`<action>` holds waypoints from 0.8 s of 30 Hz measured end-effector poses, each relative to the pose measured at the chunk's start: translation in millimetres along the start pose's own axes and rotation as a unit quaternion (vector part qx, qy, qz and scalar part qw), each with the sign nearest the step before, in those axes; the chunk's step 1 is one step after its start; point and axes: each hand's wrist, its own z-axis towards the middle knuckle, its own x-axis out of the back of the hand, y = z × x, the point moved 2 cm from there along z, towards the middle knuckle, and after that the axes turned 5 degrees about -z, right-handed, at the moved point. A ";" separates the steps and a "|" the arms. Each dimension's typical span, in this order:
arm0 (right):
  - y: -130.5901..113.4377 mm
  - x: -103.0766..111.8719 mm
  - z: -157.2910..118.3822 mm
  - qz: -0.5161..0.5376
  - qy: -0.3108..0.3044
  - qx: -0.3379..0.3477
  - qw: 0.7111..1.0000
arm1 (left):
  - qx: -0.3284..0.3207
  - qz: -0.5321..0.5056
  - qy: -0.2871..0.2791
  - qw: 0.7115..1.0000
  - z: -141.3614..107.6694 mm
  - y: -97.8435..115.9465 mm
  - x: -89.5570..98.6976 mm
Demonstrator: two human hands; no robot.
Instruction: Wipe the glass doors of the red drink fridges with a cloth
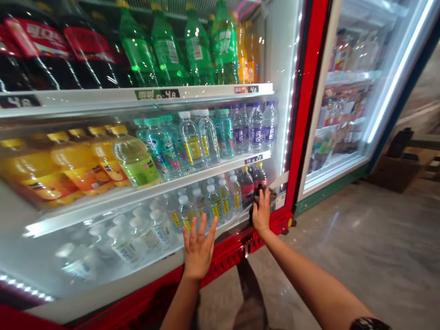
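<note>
A red-framed drinks cooler (299, 114) with a glass front fills most of the view. My left hand (199, 247) rests flat against the lower glass, fingers spread, holding nothing. To its right, my right hand (261, 211) presses a dark cloth (272, 196) to the glass near the lower right corner of the frame. Some of the cloth is hidden behind this hand. Behind the glass, clear water bottles (185, 208) stand on the bottom shelf, with dark cola bottles (246, 183) near the cloth.
Upper shelves hold yellow drink bottles (77, 160) and green bottles (195, 50). A second lit cooler (343, 151) stands to the right. Beyond it, a brown box (392, 172) sits on the grey floor (347, 243).
</note>
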 end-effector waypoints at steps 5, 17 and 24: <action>18.8 -19.0 -1.5 0.014 0.068 -0.092 0.993 | 0.004 -0.008 -0.012 1.000 2.5 8.0 -11.3; 80.3 -17.8 29.7 -0.050 0.111 -0.109 0.987 | 0.007 -0.018 0.005 1.000 10.9 10.7 -23.5; 105.0 -5.2 44.4 -0.061 0.090 -0.087 0.990 | 0.028 -0.034 0.037 0.998 15.8 18.4 -26.2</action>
